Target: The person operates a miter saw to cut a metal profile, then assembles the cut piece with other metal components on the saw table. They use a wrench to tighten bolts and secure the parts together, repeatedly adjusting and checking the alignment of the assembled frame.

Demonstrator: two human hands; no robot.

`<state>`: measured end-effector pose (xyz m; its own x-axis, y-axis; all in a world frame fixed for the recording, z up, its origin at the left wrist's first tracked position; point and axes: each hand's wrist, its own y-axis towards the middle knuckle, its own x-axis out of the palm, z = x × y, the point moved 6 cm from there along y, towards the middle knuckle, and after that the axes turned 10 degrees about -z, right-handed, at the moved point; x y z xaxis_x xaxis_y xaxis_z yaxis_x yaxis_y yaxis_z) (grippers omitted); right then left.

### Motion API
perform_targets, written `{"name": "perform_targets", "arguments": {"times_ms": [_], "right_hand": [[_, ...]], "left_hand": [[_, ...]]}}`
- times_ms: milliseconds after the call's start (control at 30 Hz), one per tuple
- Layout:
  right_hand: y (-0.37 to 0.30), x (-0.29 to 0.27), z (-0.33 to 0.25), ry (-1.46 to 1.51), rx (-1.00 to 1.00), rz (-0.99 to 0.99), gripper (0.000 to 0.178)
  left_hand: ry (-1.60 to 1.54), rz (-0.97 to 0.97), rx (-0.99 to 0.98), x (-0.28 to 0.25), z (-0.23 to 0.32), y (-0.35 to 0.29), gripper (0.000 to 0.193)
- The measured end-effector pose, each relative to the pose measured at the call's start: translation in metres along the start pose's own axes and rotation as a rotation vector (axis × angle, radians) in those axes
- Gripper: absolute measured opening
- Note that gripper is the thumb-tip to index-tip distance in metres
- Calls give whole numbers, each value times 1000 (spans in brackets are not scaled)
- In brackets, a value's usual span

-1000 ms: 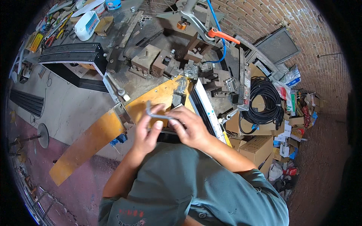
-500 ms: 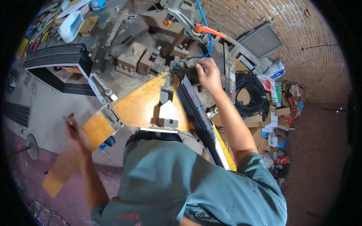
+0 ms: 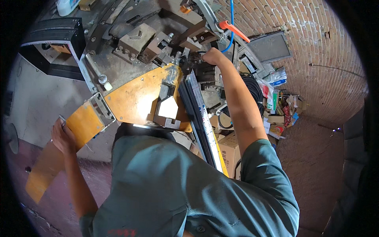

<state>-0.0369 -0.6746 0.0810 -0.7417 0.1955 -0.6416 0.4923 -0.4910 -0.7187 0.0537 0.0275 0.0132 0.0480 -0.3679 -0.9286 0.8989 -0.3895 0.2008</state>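
My left hand (image 3: pixel 63 136) is closed around a small grey metal piece (image 3: pixel 62 118), beside the long yellow strip (image 3: pixel 85 122) on the left. My right hand (image 3: pixel 213 56) reaches far forward with curled fingers to a dark heap of metal shavings (image 3: pixel 193 59) by the machine's metal blocks (image 3: pixel 158 47). What its fingertips hold, if anything, is hidden. Between my arms lies the yellow machine table (image 3: pixel 130 96), bearing a metal guide block (image 3: pixel 166 108) with a bright, light-coloured face. Long black profiles (image 3: pixel 199 118) slope along its right edge.
An orange-red lever (image 3: pixel 234 31) and a blue hose (image 3: pixel 231 19) rise near my right hand. Black frame pieces (image 3: pixel 51 43) stand at the left. Coiled black cable (image 3: pixel 251 91), a cardboard box (image 3: pixel 229 152) and a brick wall (image 3: pixel 312 43) lie to the right.
My right hand has moved forward and down to the dark shavings, its arm stretching out. My left hand still holds the small metal piece. The whole view has shifted.
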Motion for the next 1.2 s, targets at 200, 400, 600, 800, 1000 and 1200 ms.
{"name": "perform_targets", "arguments": {"times_ms": [200,400,600,800,1000,1200], "right_hand": [[-28,-11,2,169,166,57,67],[-26,-13,1,170,43,-60,76],[-8,-4,15,186,65,-7,77],[-15,-7,14,240,73,9,70],[-26,-14,7,210,60,-27,79],[-36,-21,-1,143,89,-65,73]], "left_hand": [[30,-12,-17,7,-7,-1,23],[12,-52,-71,10,-10,-3,22],[60,-57,-52,15,-11,-2,22],[41,-82,-53,15,-14,-3,26],[13,-82,-34,17,-16,-1,27],[-20,-138,-88,14,-13,1,27]]}}
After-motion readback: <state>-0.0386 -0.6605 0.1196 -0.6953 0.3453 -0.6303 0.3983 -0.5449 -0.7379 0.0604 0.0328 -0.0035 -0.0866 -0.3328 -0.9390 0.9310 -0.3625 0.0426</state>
